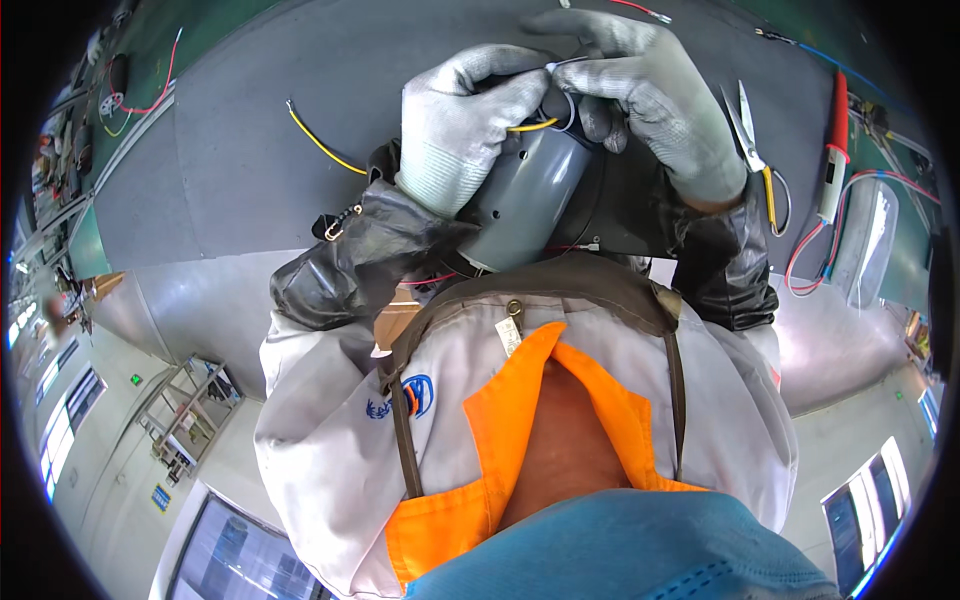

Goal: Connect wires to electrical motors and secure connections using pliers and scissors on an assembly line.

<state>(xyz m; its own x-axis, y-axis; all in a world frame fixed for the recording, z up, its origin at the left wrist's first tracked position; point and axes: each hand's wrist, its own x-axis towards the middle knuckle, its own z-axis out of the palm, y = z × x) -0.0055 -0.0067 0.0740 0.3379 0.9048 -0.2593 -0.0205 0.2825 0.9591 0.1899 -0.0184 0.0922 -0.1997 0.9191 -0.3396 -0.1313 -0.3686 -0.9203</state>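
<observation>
My left hand, in a pale grey glove, is closed in a pinch at the top of a grey cylindrical housing with small holes in its side. My right hand, gloved alike, pinches close beside it. Between the fingertips runs a thin white strip that curves into a loop and looks like a cable tie. A yellow wire sticks out beneath my left fingers. The housing's upper end is partly hidden by my hands. Left of my left hand, another yellow lead with a metal terminal lies on the dark mat.
On the right lie scissors with a yellow handle and a red-and-white handheld tool with wires near it. A translucent curved piece is beyond them. At the far left sits a black part with a red wire.
</observation>
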